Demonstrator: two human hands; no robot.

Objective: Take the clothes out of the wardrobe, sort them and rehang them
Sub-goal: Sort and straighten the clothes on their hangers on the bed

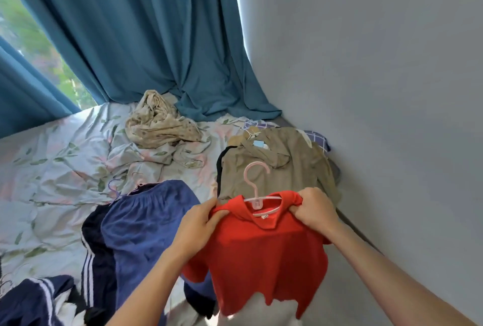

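Red shirt (264, 260) held up in mid-air over the bed (52, 169), low and right of centre, hanging on a pink hanger (257, 195) with the hook standing up and tilted a little left above the collar. Left hand (201, 221) closed on the shirt's left shoulder, cloth pinched between thumb and fingers. Right hand (313, 209) clamped on the right shoulder, fabric bunched in the fist. Hem hanging loose and uneven near the bottom edge, one short sleeve drooping at lower left.

Just behind the shirt, a khaki garment (282, 169) spread flat on the bed, a dark edge showing along its left side, a small blue tag near its collar. Beyond it, against the wall (379, 77), a bit of purple checked cloth (317, 137). Left of the shirt, blue shorts (146, 221) lying on the sheet, overlapping navy striped trousers (96, 260); another navy striped piece (34, 299) at the bottom left corner. Thin purple hanger hook (112, 187) just above the shorts. Farther back, a crumpled beige spotted cloth (156, 124) heaped on the floral sheet. Teal curtains (130, 25) behind the bed, with a window (34, 46) showing blurred greenery at left.
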